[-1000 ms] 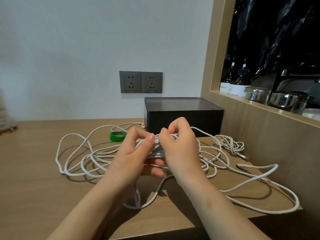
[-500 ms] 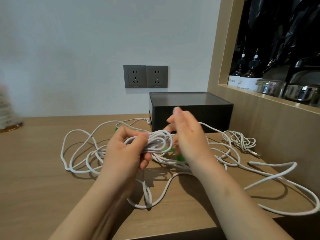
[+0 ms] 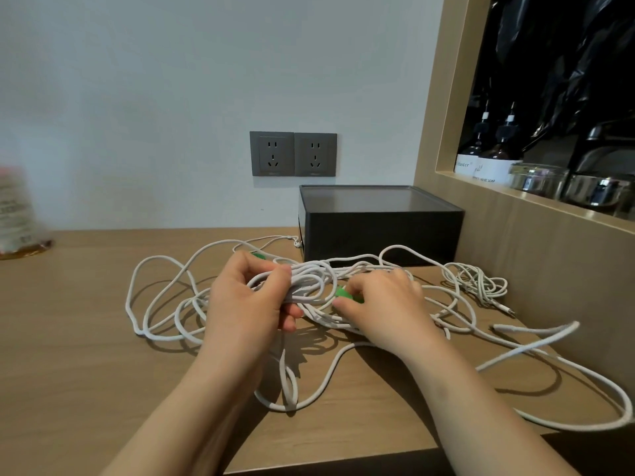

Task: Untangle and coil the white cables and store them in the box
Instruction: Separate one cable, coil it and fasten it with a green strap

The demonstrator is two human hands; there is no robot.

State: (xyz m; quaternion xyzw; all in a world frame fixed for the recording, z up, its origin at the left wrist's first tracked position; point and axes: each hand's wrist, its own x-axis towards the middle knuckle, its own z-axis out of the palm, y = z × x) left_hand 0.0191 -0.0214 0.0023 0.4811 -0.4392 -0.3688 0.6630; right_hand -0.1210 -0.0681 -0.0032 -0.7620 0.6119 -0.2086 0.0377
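Two hands work at tangled white cables [image 3: 309,281] on the desk [image 3: 86,338].
From the head view, the left grip [image 3: 247,297] curls round bunched loops, the right grip [image 3: 385,304] pinches a green piece [image 3: 343,293], and cables sprawl before the black box [image 3: 378,228].

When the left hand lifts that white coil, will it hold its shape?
Probably floppy: the coil's turns splay unevenly in the left hand and could spring open unless pinched. Likely light, but trailing loops on the table would drag along.
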